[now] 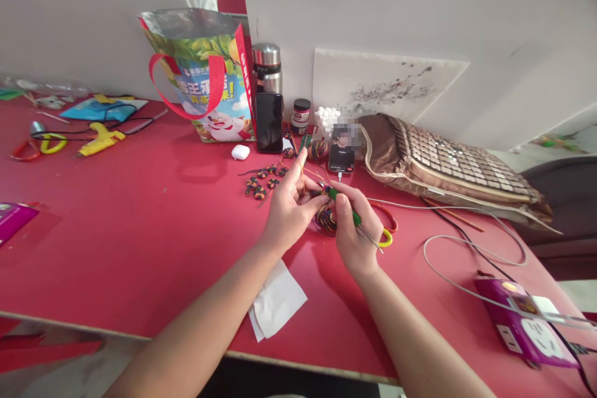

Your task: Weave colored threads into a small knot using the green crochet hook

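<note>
My left hand (290, 210) pinches a small piece of dark multicoloured crochet, with orange yarn (303, 177) running over its raised index finger. In my right hand (359, 224) is a crochet hook (357, 218) with a green handle; its tip meets the crochet at the left fingertips. Just below the hands sits a bundle of multicoloured yarn (325, 220), partly covered. Scissors with red and yellow handles (387, 238) lie partly hidden behind the right hand. Several small round crochet pieces (260, 191) lie to the left of my hands.
A colourful tote bag (200, 81), steel flask (267, 62), black phone (269, 123) and lit phone (342, 158) stand behind. At right are a sequined bag (448, 161), cable and purple power strip (517, 317). White paper (280, 301) lies in front; a yellow glue gun (100, 138) lies left.
</note>
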The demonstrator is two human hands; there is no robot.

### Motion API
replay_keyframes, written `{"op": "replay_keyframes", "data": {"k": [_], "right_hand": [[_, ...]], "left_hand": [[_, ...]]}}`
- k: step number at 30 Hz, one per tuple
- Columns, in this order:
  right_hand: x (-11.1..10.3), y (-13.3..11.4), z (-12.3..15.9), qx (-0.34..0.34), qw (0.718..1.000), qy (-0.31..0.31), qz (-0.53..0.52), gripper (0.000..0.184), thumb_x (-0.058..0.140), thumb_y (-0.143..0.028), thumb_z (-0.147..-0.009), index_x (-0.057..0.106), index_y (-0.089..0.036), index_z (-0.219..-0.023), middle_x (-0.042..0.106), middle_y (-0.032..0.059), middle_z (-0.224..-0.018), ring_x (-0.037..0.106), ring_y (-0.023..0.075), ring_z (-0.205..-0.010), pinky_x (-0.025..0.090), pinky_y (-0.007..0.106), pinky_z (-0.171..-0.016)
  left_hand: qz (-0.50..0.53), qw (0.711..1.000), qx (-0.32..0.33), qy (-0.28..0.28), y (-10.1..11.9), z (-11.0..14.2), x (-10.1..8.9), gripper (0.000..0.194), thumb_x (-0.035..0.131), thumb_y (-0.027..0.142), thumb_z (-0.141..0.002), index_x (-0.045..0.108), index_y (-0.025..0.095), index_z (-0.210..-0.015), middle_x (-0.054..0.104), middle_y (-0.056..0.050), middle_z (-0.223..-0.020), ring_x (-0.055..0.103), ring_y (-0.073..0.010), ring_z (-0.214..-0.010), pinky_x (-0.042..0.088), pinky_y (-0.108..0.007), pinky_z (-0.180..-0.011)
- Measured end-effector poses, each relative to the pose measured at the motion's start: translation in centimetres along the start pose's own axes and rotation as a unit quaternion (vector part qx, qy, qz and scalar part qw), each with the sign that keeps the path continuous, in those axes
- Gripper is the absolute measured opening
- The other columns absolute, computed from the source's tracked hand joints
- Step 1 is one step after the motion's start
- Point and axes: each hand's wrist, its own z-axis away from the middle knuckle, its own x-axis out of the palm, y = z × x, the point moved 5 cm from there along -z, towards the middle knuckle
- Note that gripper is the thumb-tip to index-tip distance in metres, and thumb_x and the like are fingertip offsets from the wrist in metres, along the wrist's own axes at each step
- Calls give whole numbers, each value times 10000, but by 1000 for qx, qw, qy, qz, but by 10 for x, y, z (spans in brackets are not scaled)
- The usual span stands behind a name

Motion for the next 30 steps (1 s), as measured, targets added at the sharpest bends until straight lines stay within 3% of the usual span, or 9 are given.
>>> {"op": "replay_keyframes", "data": {"k": [4, 9, 15, 19, 22, 25, 30], "right_hand": [[8, 9, 6, 107, 986, 17, -126, 340, 641, -512, -1056, 812, -252, -1194, 699, 19, -789, 588, 159, -643, 505, 313, -605], [20, 17, 1, 227, 922, 34, -310, 409, 715, -634, -972, 821, -245, -1036, 632, -20, -685, 504, 114, -554, 464, 272, -542], [24, 29, -6, 331, 851, -9, -407, 506, 896, -721, -743, 802, -229, -820, 531, -77, -518, 324, 59, -416, 346, 212, -420], [20, 38, -11, 339, 848, -70, -401, 564, 834, -769, -784, 748, -216, -710, 425, -101, -428, 191, 51, -348, 196, 218, -338], [14, 41, -15, 336, 852, -103, -388, 612, 758, -784, -853, 700, -216, -633, 335, -113, -371, 160, 49, -309, 164, 217, -318], [6, 40, -18, 342, 860, -92, -367, 639, 770, -783, -842, 690, -204, -584, 325, -105, -339, 203, 43, -286, 180, 203, -315], [-6, 33, -26, 325, 889, -38, -320, 652, 840, -764, -772, 704, -180, -514, 362, -72, -318, 259, 36, -272, 185, 201, -309]], "left_hand": [[57, 998, -33, 3, -2, -2, -1, 1023, 911, 198, -753, 464, 217, -1674, 683, 40, -802, 652, -144, -774, 496, -290, -746], [96, 994, -55, 4, -5, -4, -5, 1029, 912, 168, -719, 479, 171, -1653, 679, 42, -817, 664, -141, -821, 519, -292, -810], [91, 992, -71, -46, -5, -2, -4, 920, 889, 163, -736, 564, 193, -1596, 690, 24, -857, 684, -161, -876, 520, -316, -858], [71, 991, -81, -81, -5, -1, -1, 926, 878, 167, -742, 553, 187, -1608, 679, 19, -865, 665, -160, -844, 506, -314, -816], [38, 989, -88, -115, -2, 1, 3, 995, 860, 169, -739, 473, 121, -1655, 679, 12, -851, 639, -157, -816, 482, -311, -781], [0, 986, -85, -141, 5, 5, 8, 1043, 819, 149, -744, 386, 59, -1688, 673, 9, -842, 606, -154, -810, 458, -313, -771], [-66, 984, -76, -148, 13, 9, 10, 998, 755, 124, -773, 379, 70, -1696, 645, 10, -855, 536, -139, -763, 417, -319, -745]]}}
